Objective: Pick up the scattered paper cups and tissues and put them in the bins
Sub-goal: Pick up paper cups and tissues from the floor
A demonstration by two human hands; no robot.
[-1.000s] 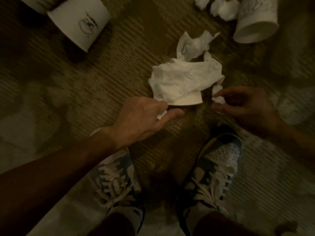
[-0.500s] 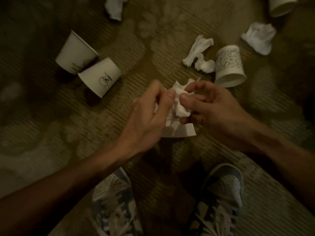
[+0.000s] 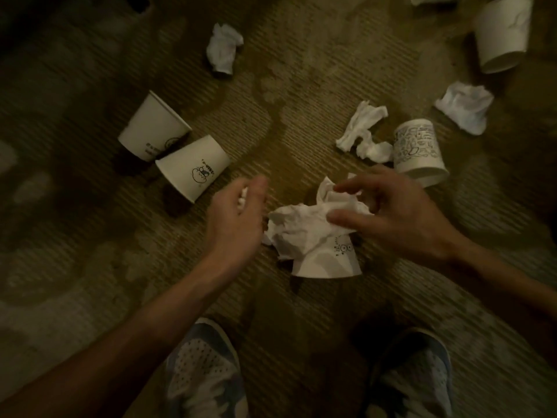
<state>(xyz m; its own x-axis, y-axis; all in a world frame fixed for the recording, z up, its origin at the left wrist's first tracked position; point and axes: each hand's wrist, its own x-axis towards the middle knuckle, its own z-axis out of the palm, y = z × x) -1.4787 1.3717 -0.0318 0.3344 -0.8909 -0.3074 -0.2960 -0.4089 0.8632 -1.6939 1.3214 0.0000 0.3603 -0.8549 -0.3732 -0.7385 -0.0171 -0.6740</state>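
A large crumpled tissue lies draped over a tipped paper cup on the carpet in front of my feet. My right hand reaches over it, thumb and forefinger curled round the tissue's upper fold. Just left of the tissue, my left hand pinches a small white tissue scrap in its fingertips. No bin is in view.
Two paper cups lie on their sides at left. A patterned cup lies beside a twisted tissue. More tissues and another cup lie farther off. My shoes stand below.
My hands have drawn apart: the left hand has come off the large tissue and moved left with its scrap. The right hand stays on the tissue. The view has widened.
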